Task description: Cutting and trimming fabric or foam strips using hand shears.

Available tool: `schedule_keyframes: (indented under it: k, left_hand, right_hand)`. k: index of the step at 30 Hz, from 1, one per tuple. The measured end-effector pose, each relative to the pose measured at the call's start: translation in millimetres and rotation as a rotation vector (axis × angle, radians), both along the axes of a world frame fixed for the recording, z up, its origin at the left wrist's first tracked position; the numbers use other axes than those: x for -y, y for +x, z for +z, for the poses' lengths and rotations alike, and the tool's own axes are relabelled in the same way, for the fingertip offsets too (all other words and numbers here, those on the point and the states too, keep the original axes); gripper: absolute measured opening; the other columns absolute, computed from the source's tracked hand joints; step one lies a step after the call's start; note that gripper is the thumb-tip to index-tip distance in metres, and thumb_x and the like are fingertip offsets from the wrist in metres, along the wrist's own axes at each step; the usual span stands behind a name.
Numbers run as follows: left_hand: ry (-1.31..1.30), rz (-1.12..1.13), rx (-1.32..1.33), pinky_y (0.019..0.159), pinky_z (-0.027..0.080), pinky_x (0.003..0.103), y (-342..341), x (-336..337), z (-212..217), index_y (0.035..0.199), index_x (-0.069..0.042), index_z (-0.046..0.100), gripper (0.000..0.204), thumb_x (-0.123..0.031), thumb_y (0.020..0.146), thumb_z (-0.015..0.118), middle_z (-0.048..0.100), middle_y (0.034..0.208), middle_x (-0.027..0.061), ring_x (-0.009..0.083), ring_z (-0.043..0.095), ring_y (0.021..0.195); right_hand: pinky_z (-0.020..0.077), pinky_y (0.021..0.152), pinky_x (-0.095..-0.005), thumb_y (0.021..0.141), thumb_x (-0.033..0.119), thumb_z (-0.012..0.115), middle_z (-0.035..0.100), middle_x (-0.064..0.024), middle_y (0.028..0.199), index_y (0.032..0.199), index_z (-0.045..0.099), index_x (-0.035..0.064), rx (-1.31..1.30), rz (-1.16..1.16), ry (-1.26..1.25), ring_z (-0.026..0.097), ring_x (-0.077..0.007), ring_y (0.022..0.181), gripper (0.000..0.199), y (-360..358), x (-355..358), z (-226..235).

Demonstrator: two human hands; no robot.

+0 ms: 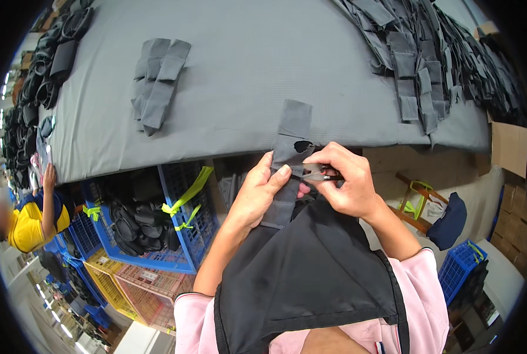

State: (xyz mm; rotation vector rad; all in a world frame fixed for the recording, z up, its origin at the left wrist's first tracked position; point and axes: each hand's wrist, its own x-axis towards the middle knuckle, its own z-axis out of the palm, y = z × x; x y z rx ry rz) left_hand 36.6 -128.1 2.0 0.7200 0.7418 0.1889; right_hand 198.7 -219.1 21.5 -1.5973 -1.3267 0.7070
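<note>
Near the front edge of a grey-covered table (pixel 246 65), the left hand (pixel 260 192) is clamped on a grey fabric strip (pixel 292 138) held upright, thumb pressed on its front. The right hand (pixel 346 183) is closed around small thread snips (pixel 318 174), their tips at the strip's edge. A stack of grey pieces (pixel 157 82) lies far left; more pieces (pixel 417 65) are piled far right.
</note>
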Motion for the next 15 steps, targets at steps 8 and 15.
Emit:
schedule_keyframes:
  k: [8,15]
  left_hand:
    - [-0.046,0.017,0.052,0.075,0.053,0.031,2,-2,3,0.119,0.001,0.042,0.038,-0.026,0.094,0.051,0.063,0.098,0.0153,0.0199,0.065,0.082]
    - [-0.05,0.005,0.001,0.073,0.054,0.03,1,0,3,0.121,0.001,0.042,0.038,-0.025,0.095,0.05,0.062,0.099,0.0136,0.0181,0.065,0.081]
  right_hand:
    - [0.0418,0.049,-0.0293,0.068,0.009,0.073,0.053,-0.0059,0.079,0.092,0.062,0.0063,0.287,0.022,-0.075,0.051,-0.0182,0.055,0.027,10,10,1]
    - [0.041,0.05,-0.0323,0.067,0.011,0.073,0.049,-0.0052,0.075,0.088,0.061,0.0063,0.379,0.095,-0.04,0.052,-0.0218,0.056,0.025,14,0,2]
